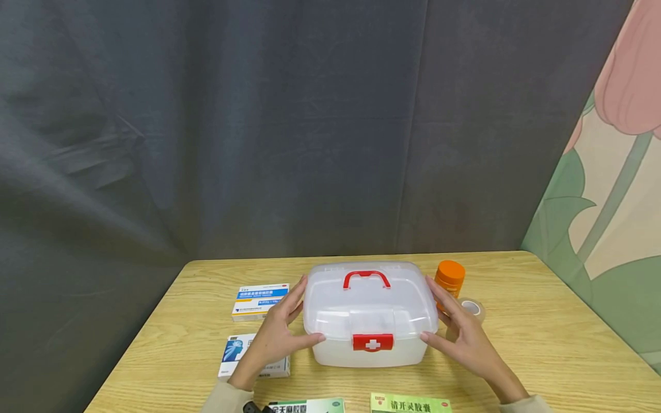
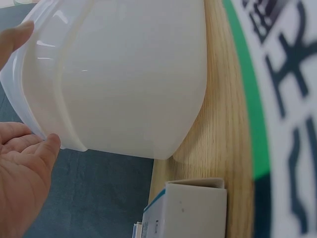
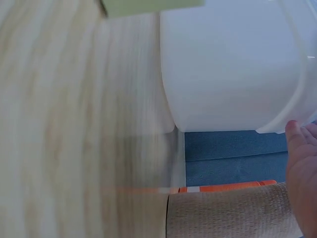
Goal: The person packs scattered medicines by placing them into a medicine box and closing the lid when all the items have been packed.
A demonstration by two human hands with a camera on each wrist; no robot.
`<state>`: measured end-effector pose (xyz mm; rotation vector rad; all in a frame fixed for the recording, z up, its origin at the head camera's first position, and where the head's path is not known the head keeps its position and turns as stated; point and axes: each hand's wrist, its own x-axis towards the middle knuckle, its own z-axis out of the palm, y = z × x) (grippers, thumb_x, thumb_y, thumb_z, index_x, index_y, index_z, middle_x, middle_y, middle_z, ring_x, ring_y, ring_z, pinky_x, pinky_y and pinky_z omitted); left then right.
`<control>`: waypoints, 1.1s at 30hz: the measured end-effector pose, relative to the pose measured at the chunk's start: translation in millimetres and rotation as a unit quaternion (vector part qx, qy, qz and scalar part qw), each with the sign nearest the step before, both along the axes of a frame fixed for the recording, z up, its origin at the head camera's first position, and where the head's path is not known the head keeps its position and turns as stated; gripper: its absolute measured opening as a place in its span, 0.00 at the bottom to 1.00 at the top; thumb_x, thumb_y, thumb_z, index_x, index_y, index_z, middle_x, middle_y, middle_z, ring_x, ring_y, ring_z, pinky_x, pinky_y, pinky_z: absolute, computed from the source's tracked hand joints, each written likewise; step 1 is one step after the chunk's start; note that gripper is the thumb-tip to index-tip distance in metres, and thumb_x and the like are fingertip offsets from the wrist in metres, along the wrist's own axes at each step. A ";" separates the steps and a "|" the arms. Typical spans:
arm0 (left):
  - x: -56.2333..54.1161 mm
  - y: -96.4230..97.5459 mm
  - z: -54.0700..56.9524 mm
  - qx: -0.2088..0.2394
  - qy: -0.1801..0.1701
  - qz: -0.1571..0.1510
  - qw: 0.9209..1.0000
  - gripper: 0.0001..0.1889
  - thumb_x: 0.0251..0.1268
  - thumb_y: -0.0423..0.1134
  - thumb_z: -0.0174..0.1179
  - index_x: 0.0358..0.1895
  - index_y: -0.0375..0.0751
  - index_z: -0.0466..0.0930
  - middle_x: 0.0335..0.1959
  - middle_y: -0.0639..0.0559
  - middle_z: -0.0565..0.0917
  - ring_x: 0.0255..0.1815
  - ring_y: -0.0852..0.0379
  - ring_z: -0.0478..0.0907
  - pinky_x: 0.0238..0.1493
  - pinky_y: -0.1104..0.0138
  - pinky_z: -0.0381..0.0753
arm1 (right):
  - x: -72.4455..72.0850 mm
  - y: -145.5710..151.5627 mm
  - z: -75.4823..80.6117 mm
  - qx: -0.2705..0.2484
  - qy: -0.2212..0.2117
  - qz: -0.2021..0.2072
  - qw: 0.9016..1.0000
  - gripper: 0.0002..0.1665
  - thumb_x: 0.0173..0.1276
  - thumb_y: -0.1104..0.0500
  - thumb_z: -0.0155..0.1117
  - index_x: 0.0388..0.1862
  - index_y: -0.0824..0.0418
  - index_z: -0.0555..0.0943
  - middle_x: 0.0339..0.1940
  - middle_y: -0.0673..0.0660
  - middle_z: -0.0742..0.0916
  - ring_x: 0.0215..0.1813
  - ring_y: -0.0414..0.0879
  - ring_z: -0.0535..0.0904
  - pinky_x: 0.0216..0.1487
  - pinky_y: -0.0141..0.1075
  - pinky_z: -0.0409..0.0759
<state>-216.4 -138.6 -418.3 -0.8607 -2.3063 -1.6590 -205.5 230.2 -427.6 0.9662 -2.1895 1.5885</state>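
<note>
A translucent white plastic first-aid box (image 1: pixel 370 312) stands on the wooden table, its lid down. It has a red handle (image 1: pixel 366 274) on top and a red latch (image 1: pixel 373 342) with a white cross in front. At its left end my left hand (image 1: pixel 279 332) holds the lid's edge, thumb at the front corner and fingers along the side. My right hand (image 1: pixel 467 338) holds the opposite end the same way. In the left wrist view, thumb and fingertips (image 2: pixel 52 141) touch the lid near its rim. The right wrist view shows fingertips (image 3: pixel 292 126) at the rim.
Left of the first-aid box lie a blue-and-white medicine box (image 1: pixel 260 301) and another white one (image 1: pixel 276 367), partly behind my hand. Two green medicine boxes (image 1: pixel 310 406) (image 1: pixel 410 403) lie at the near edge. An orange bottle (image 1: pixel 450 275) and a beige roll (image 1: pixel 480 312) stand right.
</note>
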 end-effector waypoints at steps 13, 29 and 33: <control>1.0 2.4 3.4 0.005 -0.033 0.021 0.999 0.50 0.48 0.39 0.77 0.75 0.43 0.57 0.75 0.49 0.58 0.73 0.49 0.56 0.60 0.61 0.69 | 0.5 -0.7 -1.5 -0.010 0.005 -0.013 1.000 0.51 0.55 0.79 0.67 0.76 0.68 0.56 0.76 0.67 0.59 0.72 0.39 0.61 0.64 0.28 0.65; 0.6 3.6 8.4 0.005 -0.062 0.041 0.997 0.50 0.48 0.43 0.77 0.75 0.42 0.58 0.75 0.49 0.59 0.71 0.49 0.61 0.58 0.63 0.72 | -1.1 -3.3 4.9 -0.036 0.026 -0.010 0.999 0.50 0.51 0.82 0.69 0.73 0.71 0.60 0.72 0.71 0.65 0.69 0.38 0.66 0.60 0.27 0.70; -0.6 3.5 10.7 0.008 -0.068 0.037 0.997 0.49 0.49 0.40 0.76 0.75 0.42 0.58 0.74 0.48 0.59 0.70 0.50 0.62 0.58 0.64 0.72 | -0.6 -2.5 8.3 -0.021 0.007 -0.023 0.999 0.49 0.53 0.78 0.70 0.74 0.69 0.61 0.72 0.69 0.65 0.67 0.37 0.67 0.59 0.28 0.71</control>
